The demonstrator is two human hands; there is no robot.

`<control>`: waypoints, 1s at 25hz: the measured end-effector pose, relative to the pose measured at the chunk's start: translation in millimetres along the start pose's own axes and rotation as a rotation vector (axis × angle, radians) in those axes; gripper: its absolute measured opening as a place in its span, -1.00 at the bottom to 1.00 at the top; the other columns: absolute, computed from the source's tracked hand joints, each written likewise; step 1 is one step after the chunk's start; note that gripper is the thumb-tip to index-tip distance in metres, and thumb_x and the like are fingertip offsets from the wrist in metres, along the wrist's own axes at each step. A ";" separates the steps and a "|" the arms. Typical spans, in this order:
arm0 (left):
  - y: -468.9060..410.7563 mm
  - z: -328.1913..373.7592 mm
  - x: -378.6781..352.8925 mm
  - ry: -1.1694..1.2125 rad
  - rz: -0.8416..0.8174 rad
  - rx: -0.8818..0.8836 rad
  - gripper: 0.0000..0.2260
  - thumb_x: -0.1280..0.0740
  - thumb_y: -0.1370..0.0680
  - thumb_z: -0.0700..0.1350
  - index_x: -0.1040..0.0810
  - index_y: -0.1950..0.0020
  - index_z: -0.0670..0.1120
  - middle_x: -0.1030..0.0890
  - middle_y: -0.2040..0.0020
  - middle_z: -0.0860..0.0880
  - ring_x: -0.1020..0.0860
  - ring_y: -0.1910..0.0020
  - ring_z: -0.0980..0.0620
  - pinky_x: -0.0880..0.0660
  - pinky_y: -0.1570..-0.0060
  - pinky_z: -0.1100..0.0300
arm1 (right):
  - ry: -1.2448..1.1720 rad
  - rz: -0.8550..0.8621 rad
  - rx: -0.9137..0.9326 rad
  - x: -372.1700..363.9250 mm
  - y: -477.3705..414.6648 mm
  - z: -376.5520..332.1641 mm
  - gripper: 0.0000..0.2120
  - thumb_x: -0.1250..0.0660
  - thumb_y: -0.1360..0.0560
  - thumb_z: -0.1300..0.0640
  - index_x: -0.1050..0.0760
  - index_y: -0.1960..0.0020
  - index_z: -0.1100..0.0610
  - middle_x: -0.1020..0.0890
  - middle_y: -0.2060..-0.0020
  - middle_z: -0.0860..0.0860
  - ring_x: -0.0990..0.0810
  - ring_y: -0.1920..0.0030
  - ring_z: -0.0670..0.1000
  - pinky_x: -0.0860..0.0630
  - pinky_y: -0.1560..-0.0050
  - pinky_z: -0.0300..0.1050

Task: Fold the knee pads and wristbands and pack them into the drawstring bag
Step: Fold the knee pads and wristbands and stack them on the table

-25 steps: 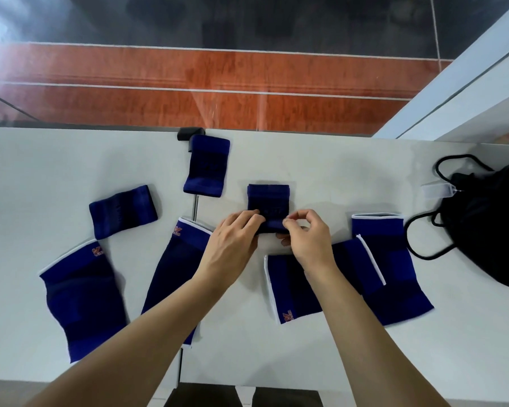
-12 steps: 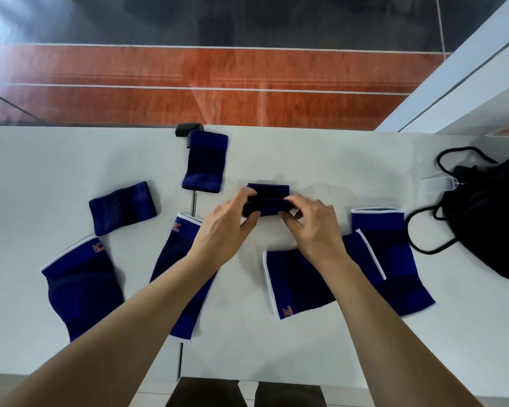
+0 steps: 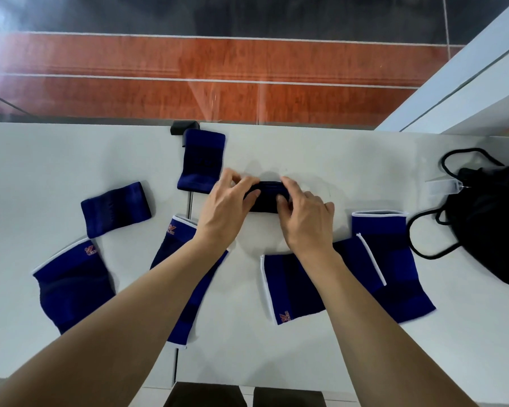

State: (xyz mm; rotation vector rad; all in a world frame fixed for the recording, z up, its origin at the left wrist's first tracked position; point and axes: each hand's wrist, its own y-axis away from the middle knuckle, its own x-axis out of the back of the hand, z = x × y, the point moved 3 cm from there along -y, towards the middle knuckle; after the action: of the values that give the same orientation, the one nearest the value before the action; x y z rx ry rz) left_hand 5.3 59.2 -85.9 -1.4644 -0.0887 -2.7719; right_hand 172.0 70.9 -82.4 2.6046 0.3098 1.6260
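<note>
A dark blue wristband (image 3: 266, 196) lies folded in half at the table's middle, pinched at both ends by my left hand (image 3: 228, 208) and my right hand (image 3: 304, 221). Two more wristbands lie flat: one (image 3: 203, 160) just behind my left hand, another (image 3: 115, 208) to the left. Several blue knee pads with white edges lie nearer me: one at far left (image 3: 71, 284), one under my left forearm (image 3: 175, 245), one under my right forearm (image 3: 291, 289), and one (image 3: 391, 259) to its right. The black drawstring bag (image 3: 494, 221) sits at the right edge.
The white table (image 3: 306, 348) has a seam running down its middle and a small black clip (image 3: 184, 127) at its far edge. A clear tag (image 3: 444, 186) lies by the bag's cords. Beyond the table is a red-brown floor; a white ledge rises at upper right.
The near edge of the middle wristband has been lifted and folded over away from me, so it now lies as a narrow doubled strip. Both hands moved forward with it.
</note>
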 end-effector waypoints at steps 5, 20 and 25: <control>6.7 -1.3 -8.1 -0.331 0.156 -0.143 -0.76 -0.27 -0.64 0.02 -0.58 -0.24 -0.03 -0.58 -0.15 -0.04 -0.50 -0.07 -0.13 -0.39 -0.10 0.02 | 0.118 0.025 -0.016 -7.3 -0.4 2.0 -0.58 -0.20 -0.64 -0.05 -0.35 -0.49 -0.08 -0.55 -0.03 0.10 -0.51 0.02 0.15 -0.35 -0.05 0.06; -36.5 31.8 -21.8 -0.260 0.039 -0.083 -0.79 -0.27 -0.63 0.02 -0.57 -0.20 -0.03 -0.60 -0.10 -0.01 -0.46 -0.01 -0.14 -0.37 -0.08 0.02 | 0.190 0.049 0.132 9.3 22.0 18.8 -0.43 -0.29 -0.50 0.25 -0.35 -0.50 0.11 -0.48 -0.38 0.02 -0.41 -0.41 0.06 -0.19 -0.50 0.10; -66.9 55.2 -25.7 -0.179 -0.057 -0.059 -0.69 -0.24 -0.63 0.04 -0.52 -0.35 0.02 -0.58 -0.23 -0.01 -0.45 -0.10 -0.15 -0.33 -0.15 0.01 | 0.265 0.029 0.016 27.9 -4.9 33.9 -0.39 -0.30 -0.51 0.23 -0.29 -0.54 0.07 -0.42 -0.44 0.01 -0.32 -0.50 0.04 0.00 -0.58 0.14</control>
State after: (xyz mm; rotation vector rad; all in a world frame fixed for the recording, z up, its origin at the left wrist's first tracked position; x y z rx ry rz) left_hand 63.4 128.4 -79.2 -1.7484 -0.0507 -2.7021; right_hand 213.5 83.3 -73.5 2.4135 0.2985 1.9891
